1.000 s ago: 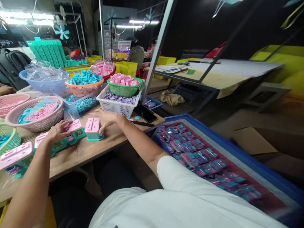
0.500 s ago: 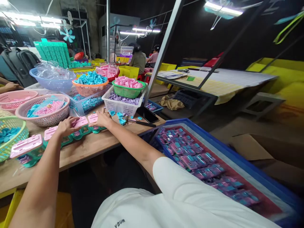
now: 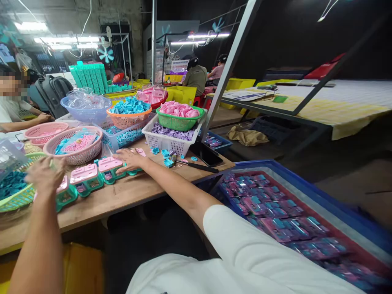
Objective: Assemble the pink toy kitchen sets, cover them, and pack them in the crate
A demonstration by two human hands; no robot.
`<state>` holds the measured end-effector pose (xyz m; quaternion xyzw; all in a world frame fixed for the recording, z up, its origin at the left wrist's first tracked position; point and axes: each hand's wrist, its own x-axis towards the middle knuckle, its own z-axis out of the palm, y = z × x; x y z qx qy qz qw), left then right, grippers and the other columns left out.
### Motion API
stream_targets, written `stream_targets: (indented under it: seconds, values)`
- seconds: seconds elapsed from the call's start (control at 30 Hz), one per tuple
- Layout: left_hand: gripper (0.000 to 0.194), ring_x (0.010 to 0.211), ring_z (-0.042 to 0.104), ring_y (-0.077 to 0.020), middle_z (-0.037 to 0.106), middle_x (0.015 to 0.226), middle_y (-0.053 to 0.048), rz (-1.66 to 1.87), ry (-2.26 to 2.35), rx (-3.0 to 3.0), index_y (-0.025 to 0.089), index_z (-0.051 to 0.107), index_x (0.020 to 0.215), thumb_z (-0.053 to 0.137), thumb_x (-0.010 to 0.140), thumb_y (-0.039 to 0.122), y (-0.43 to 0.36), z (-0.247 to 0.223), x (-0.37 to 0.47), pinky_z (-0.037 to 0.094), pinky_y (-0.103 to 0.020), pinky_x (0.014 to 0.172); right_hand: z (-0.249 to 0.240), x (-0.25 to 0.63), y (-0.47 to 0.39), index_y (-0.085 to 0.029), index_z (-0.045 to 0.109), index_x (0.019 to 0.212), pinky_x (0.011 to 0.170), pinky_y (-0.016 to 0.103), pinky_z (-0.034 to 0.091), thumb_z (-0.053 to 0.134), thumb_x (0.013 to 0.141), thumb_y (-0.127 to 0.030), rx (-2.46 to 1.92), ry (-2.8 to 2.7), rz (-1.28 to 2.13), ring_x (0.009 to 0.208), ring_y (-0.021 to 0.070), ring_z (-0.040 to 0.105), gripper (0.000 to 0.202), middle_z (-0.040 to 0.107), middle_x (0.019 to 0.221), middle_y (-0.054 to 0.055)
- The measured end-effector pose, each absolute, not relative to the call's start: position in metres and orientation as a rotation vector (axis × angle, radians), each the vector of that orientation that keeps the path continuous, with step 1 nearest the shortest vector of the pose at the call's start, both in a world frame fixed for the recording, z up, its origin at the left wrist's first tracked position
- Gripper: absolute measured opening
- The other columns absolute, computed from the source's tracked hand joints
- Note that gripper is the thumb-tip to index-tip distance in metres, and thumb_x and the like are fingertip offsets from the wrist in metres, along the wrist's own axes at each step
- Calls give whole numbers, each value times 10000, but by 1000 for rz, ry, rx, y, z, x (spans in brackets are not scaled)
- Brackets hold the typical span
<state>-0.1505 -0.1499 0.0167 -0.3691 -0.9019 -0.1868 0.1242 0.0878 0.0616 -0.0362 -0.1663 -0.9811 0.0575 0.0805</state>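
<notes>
A row of toy cases with pink lids and teal bodies runs along the front of the wooden table. My right hand lies over the right end of the row, fingers spread on the pink lids and partly hiding the last case. At the left end, my left hand is smeared by motion above the row, beside the green basket of dark teal pieces. Whether its fingers hold anything is unclear. Part of the leftmost case is hidden behind that hand and forearm.
Behind the row stand a pink basket, an orange basket and a white crate topped by a green basket. A black phone and loose blue pieces lie right. A blue-rimmed tray of packed pieces sits lower right.
My left hand has left the lids mid-row and moved left toward the green basket. My right hand stays at the row's right end, its fingers more spread. The view has swung left.
</notes>
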Motion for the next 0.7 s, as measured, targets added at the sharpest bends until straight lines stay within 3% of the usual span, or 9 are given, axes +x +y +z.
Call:
stream_targets:
  seconds: [0.07, 0.13, 0.23, 0.37, 0.53, 0.63, 0.7]
  values:
    - [1010, 1468, 222, -526, 278, 1601, -294, -508, -2873, -801, 87, 338, 1536, 317, 808, 786, -176, 19, -168, 295, -728, 1058, -39, 84, 63, -318, 351, 1565, 1146, 673, 278, 542, 934, -649, -452, -2929, 136, 1448, 334, 362, 737, 387, 1605, 114]
    - [1025, 1491, 199, -505, 299, 1582, -327, -396, -3007, -820, 70, 304, 1539, 315, 797, 776, -188, 15, -179, 290, -749, 1040, -42, 82, 65, -321, 382, 1551, 1124, 645, 320, 520, 947, -651, -437, -2888, 84, 1398, 333, 421, 703, 457, 1557, 112]
    - [1044, 1524, 117, -480, 228, 1631, -283, -384, -3015, -860, 145, 288, 1552, 384, 747, 802, -181, 4, -176, 293, -763, 1031, -47, 83, 68, -323, 398, 1543, 1095, 624, 352, 504, 955, -651, -418, -2858, 40, 1359, 335, 453, 681, 488, 1530, 110]
    - [1168, 1472, 86, -600, 40, 1697, -181, -429, -3089, -751, 258, 290, 1573, 484, 603, 879, -155, -4, -150, 382, -798, 914, -50, 94, 78, -338, 417, 1529, 1109, 604, 330, 483, 978, -611, -404, -2830, 14, 1357, 317, 454, 618, 500, 1517, 103]
    - [1100, 1451, 147, -618, 167, 1686, -154, -291, -3053, -915, 322, 398, 1518, 357, 601, 929, -129, 0, -120, 384, -850, 818, -48, 124, 95, -318, 424, 1526, 1091, 560, 363, 502, 961, -629, -491, -2802, 15, 1343, 319, 467, 651, 510, 1511, 99]
    - [1080, 1464, 180, -588, 218, 1673, -152, -178, -3043, -977, 364, 366, 1525, 284, 614, 939, -118, 2, -119, 385, -857, 797, -45, 139, 100, -330, 433, 1519, 1109, 548, 353, 504, 961, -625, -504, -2787, 7, 1353, 308, 466, 635, 501, 1524, 84]
    - [1099, 1424, 241, -628, 292, 1637, -184, -14, -2996, -1057, 377, 315, 1547, 248, 608, 944, -112, 1, -126, 377, -868, 750, -42, 144, 101, -341, 440, 1512, 1118, 548, 347, 506, 961, -619, -500, -2791, 4, 1360, 305, 464, 621, 495, 1532, 75]
